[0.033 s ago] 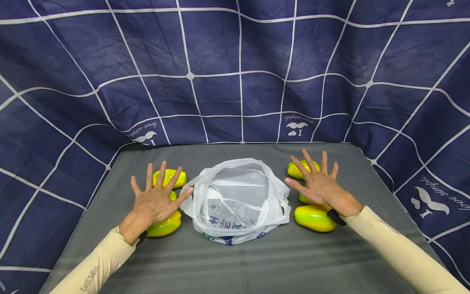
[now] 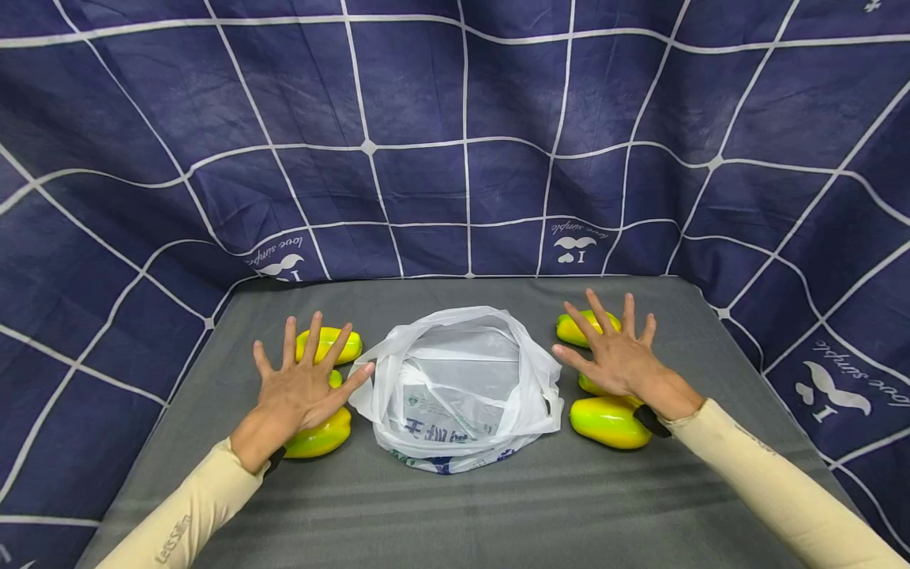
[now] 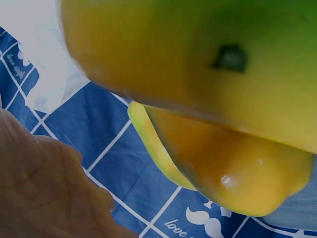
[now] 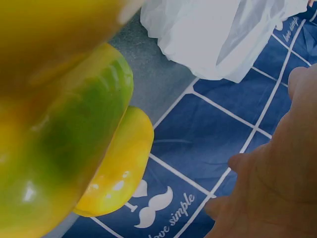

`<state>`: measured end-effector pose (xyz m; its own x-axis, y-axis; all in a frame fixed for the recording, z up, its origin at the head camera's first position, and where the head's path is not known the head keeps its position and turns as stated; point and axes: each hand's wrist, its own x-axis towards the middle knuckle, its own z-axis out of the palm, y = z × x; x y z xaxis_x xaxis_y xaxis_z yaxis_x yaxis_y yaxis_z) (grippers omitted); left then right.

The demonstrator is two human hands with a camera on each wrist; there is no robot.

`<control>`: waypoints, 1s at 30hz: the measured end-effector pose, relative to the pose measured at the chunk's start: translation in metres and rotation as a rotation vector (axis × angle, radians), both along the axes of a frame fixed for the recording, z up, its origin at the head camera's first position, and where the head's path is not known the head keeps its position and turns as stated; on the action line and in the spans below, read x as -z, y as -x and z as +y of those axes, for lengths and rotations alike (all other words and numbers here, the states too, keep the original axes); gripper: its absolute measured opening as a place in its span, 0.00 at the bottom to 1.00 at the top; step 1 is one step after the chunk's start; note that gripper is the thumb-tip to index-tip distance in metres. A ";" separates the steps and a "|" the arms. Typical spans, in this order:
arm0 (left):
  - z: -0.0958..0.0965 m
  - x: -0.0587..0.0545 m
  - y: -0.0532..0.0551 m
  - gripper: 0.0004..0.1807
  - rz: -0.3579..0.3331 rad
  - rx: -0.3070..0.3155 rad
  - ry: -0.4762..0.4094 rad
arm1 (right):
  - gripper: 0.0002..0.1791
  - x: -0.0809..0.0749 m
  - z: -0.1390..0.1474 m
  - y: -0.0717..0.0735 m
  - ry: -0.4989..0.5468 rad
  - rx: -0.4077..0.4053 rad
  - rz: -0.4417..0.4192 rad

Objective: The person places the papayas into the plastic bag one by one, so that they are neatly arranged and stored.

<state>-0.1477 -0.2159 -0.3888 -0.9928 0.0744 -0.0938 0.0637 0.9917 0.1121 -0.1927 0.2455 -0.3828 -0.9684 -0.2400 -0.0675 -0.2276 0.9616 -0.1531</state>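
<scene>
My left hand [image 2: 302, 391] is spread flat with the fingers apart, above three glossy yellow-green fruits in a column. The far fruit [image 2: 348, 348] and near fruit [image 2: 323, 438] show around it; the middle one [image 2: 336, 378] is mostly covered. On the other side, my right hand [image 2: 617, 359] is spread the same way over a far fruit [image 2: 570, 330], a partly hidden middle fruit [image 2: 588, 386] and a near fruit [image 2: 607, 423]. Between the hands a white plastic bag [image 2: 387, 395] sits with its mouth open upward. The left thumb tip overlaps the bag's edge in the head view. Both hands hold nothing.
A grey cloth [image 2: 455, 521] covers the tabletop. Behind it and at both sides hangs a navy curtain [image 2: 419, 190] with white grid lines. Printed lettering shows on the bag's lower part. Cream sleeves [image 2: 206, 494] cover both forearms.
</scene>
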 end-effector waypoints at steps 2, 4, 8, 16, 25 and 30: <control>-0.001 0.000 0.000 0.52 -0.001 -0.001 0.003 | 0.47 0.000 0.001 0.000 -0.003 -0.001 0.001; -0.001 0.000 0.000 0.52 0.000 -0.003 0.006 | 0.47 0.000 0.002 0.000 0.002 -0.002 0.003; -0.003 -0.001 -0.001 0.51 0.005 -0.004 0.012 | 0.46 0.001 0.005 -0.001 0.009 -0.011 0.013; -0.008 -0.003 -0.005 0.50 0.027 -0.002 -0.006 | 0.44 -0.004 0.017 -0.007 0.068 -0.017 -0.001; -0.007 -0.003 -0.008 0.49 0.047 0.016 -0.046 | 0.44 -0.004 0.033 -0.012 0.126 0.009 -0.014; 0.000 -0.005 -0.015 0.49 0.051 0.055 -0.075 | 0.44 -0.001 0.039 -0.012 0.137 0.014 -0.022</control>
